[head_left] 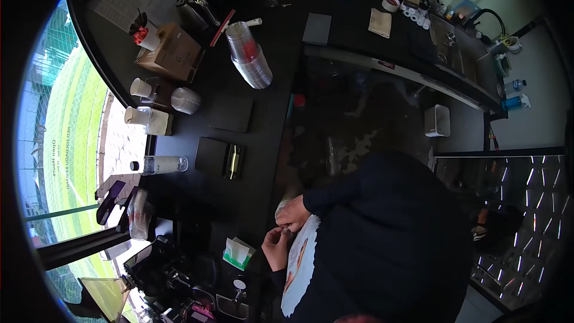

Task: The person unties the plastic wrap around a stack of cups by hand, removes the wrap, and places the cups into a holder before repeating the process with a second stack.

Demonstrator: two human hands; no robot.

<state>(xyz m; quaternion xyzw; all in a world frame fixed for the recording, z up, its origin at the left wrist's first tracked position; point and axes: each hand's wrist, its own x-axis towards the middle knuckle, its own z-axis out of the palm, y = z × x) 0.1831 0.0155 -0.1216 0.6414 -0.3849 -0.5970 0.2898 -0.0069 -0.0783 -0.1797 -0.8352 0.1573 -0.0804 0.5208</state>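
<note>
My right hand (pixel 292 213), at the end of a dark sleeve, is closed with its fingers bent down. Just below it, my left hand (pixel 275 249) is closed in a pinch, its fingertips meeting those of my right hand. A small pale thing (pixel 286 230) shows between the fingertips, too small to name. Both hands are in front of the white print (pixel 301 266) on the dark shirt, beside the black counter's edge. Partly hidden behind my right hand is a pale, rounded object (pixel 281 205).
On the black counter (pixel 239 194) stand stacked clear cups (pixel 248 57), a bottle (pixel 164 164), a tissue pack (pixel 238 253) and a cardboard box (pixel 171 54). A sink (pixel 454 45) is at the upper right. A white bin (pixel 437 121) stands below it.
</note>
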